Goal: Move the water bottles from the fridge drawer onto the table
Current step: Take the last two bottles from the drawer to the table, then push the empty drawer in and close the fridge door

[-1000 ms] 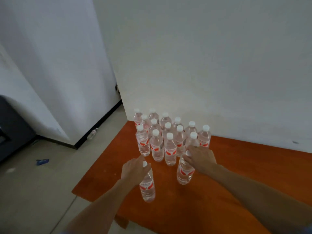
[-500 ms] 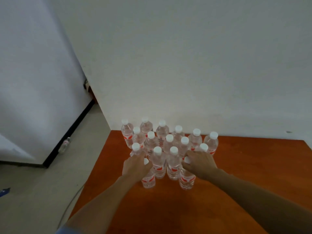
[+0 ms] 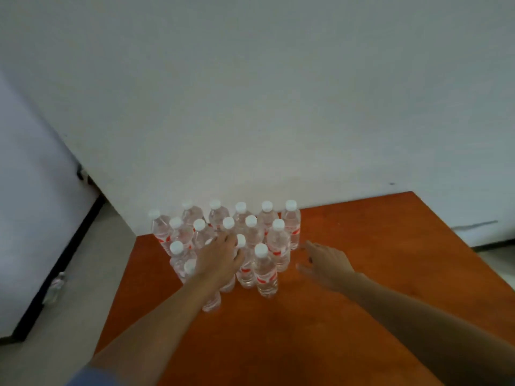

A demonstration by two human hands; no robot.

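1. A person's left hand lies over the near-left caps of a tight cluster of water bottles on an orange-brown table. The back of the hand faces the camera, so it cannot be told whether its fingers grip a neck underneath.
2. The right hand hovers just beside the cluster on its right, fingers spread and holding nothing. It is near the front bottle but apart from it.
3. Every bottle stands upright, long axis vertical, packed in rows at the table's far left corner against a white wall. From the right hand the bottles lie ahead and to the left; the left hand is the nearer, resting on top of them.
4. The bottles are clear plastic cylinders tapering to white screw caps, each banded with a red label. The tabletop looks smooth and wood-toned.
5. The fridge drawer is out of view. A delivery appears to be ending. Any withdrawal should lift clear first, since a sideways brush could topple the closely packed neighbours.
6. A blurred object, possibly a stray bottle, lies on the pale floor.
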